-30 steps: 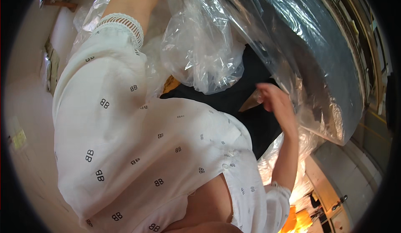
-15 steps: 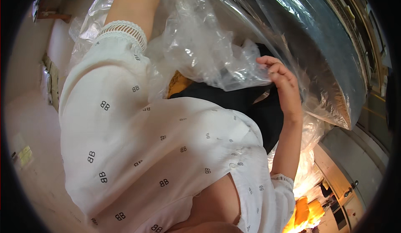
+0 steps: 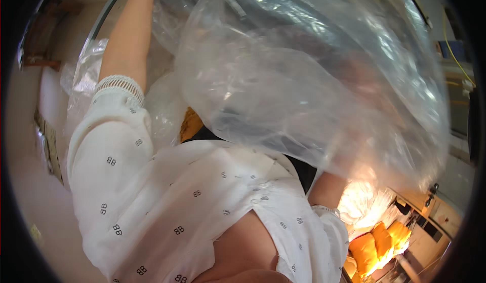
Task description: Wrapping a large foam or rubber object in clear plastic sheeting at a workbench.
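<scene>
A large clear plastic sheet or bag [image 3: 263, 85] billows across the upper middle and right, crinkled and shiny. My right forearm [image 3: 328, 187] goes up beneath it. Through the cloudy film my right hand [image 3: 362, 75] shows only as a blurred, reddish shape, and its fingers cannot be made out. My left arm [image 3: 126, 45] stretches up along the left of the plastic to the top edge, where the hand is out of the picture. More crumpled clear plastic [image 3: 164, 105] lies beside that arm.
Mustard-coloured fabric [image 3: 191, 125] and dark cloth [image 3: 205, 135] show under the plastic by my body. Several bright orange bundles [image 3: 382, 245] lie at lower right, near brightly lit clear plastic [image 3: 362, 199]. A wooden cabinet [image 3: 440, 217] stands at the right rim.
The plastic has been lifted and spread over the right side, now covering my right hand, which was bare beside it. My left arm has shifted left and reaches farther up.
</scene>
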Available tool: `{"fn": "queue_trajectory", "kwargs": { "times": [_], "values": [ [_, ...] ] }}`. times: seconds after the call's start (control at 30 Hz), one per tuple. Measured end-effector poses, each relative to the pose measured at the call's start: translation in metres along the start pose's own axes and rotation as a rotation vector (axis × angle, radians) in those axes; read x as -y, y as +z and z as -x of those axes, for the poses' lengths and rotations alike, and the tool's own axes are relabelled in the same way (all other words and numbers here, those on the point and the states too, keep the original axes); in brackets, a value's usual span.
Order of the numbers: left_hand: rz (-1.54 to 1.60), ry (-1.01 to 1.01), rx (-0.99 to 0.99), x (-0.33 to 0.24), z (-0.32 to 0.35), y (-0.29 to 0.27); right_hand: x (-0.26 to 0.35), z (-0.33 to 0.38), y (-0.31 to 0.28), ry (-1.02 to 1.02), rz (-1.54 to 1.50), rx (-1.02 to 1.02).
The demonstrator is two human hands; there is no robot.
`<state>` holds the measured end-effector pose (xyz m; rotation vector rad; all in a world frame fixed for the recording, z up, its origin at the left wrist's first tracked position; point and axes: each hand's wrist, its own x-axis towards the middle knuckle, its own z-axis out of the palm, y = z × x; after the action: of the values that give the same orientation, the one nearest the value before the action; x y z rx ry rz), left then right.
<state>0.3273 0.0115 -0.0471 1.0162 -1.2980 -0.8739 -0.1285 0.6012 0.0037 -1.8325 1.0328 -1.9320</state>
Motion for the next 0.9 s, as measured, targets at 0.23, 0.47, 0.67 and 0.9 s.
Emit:
{"fn": "queue_trajectory", "kwargs": {
  "times": [0.23, 0.47, 0.67, 0.9],
  "values": [
    [-0.315, 0.178, -0.244, -0.02, 0.058, 0.066, -0.027, 0.064, -0.058, -0.005, 1.469, -0.092],
    [-0.462, 0.213, 0.111, -0.062, 0.081, 0.083, 0.271, -0.006, -0.261, 0.012, 2.093, -0.612],
    [-0.323, 0.249, -0.123, -0.051, 0.09, 0.133, 0.245, -0.083, -0.229, -0.441, 2.417, -0.247],
    [-0.72, 0.241, -0.071, -0.036, 0.058, 0.016, 0.044, 0.062, -0.221, 0.876, 1.911, 0.043]
  ]
}}
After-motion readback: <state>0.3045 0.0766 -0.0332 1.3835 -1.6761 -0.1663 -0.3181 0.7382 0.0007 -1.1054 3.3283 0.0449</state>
